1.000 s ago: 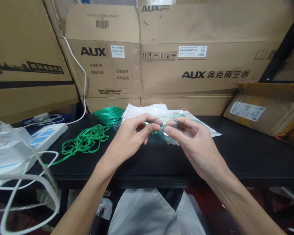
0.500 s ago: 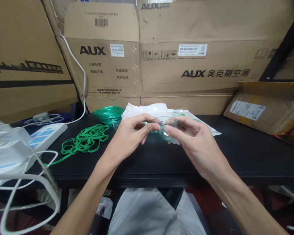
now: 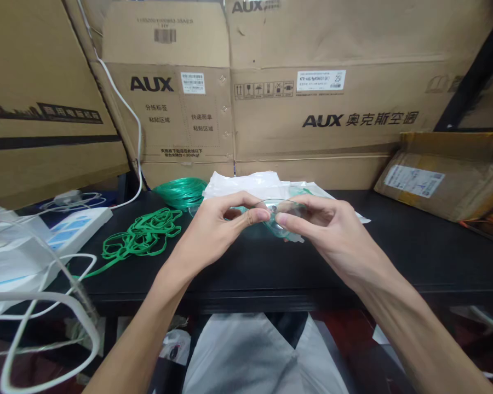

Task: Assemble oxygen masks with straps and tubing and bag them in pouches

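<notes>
Both my hands meet over the middle of the black table (image 3: 414, 257). Between them is a clear, green-tinted plastic mask (image 3: 277, 214). My left hand (image 3: 213, 230) pinches its left edge with thumb and fingertips. My right hand (image 3: 324, 235) grips its right side, fingers curled round it. The mask is held just above the table, in front of a clear plastic bag (image 3: 246, 183). A coil of green tubing (image 3: 183, 192) lies behind my left hand, and a heap of green elastic straps (image 3: 142, 235) lies to its left.
Large AUX cardboard boxes (image 3: 312, 98) form a wall behind the table. A brown padded parcel (image 3: 439, 178) leans at the right. White power strips (image 3: 45, 241) and white cables (image 3: 53, 306) crowd the left end. My lap in light trousers (image 3: 254, 355) shows below the table edge.
Almost nothing has moved. Both hands keep their grip on the mask; my left fingertips have closed a little nearer to the right ones.
</notes>
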Tool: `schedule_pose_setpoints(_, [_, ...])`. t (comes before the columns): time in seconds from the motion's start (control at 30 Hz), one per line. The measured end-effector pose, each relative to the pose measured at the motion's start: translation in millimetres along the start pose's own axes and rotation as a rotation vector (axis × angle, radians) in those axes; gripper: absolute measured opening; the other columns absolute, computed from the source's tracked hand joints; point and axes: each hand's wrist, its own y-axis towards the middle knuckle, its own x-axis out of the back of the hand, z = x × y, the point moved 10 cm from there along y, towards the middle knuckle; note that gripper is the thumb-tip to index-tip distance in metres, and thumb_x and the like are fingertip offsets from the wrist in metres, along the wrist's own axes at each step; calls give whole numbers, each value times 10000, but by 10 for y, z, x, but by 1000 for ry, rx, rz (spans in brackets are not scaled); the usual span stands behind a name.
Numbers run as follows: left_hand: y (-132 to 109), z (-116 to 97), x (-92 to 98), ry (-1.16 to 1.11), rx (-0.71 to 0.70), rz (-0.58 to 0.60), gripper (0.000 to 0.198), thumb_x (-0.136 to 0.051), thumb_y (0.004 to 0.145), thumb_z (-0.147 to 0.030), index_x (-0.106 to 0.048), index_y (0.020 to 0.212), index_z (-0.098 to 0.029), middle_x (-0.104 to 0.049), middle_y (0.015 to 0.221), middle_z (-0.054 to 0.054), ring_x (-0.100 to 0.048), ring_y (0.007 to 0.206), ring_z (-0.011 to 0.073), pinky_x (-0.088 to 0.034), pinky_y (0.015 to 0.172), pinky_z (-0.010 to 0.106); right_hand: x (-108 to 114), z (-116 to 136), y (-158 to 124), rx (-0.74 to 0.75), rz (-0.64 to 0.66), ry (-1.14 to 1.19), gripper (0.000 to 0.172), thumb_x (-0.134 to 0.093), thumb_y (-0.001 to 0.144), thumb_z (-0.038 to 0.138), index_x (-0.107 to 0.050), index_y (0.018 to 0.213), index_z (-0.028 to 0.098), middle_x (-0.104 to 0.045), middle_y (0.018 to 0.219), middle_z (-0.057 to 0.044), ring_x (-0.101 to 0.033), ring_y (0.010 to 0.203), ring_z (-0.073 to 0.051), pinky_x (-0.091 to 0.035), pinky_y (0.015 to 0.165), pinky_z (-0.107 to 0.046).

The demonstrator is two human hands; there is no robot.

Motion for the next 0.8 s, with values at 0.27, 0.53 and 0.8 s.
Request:
schedule_pose_setpoints(0.27, [-20,-152,14,105,-85,-24,182,-732,911,-398,-752,863,-223,-639,728,-46,-420,565,83,-331,527,241,-18,-3,-3,-18,92,65,133,-785,864,206,-793,995,227,-717,965,-32,-632,968,-217,-488,848,-343])
schedule_pose_setpoints(0.53, [-56,-306,-4,179,-258,-62,122,-752,906,-340,-736,902,-219,-703,864,-45,-469,602,71,-381,567,236,16,63,-2,27,121,-11,129,-781,881,220,-786,1007,245,-728,1016,-20,-651,1003,-206,-489,889,-333])
schedule_pose_setpoints(0.8, [-104,-351,95,138,-321,-174,38,-740,912,-234,-762,881,-230,-739,891,-21,-618,715,116,-438,618,260,49,154,-32,91,1,-34,169,-804,854,209,-808,1020,242,-772,1047,-30,-690,1027,-224,-544,879,-334])
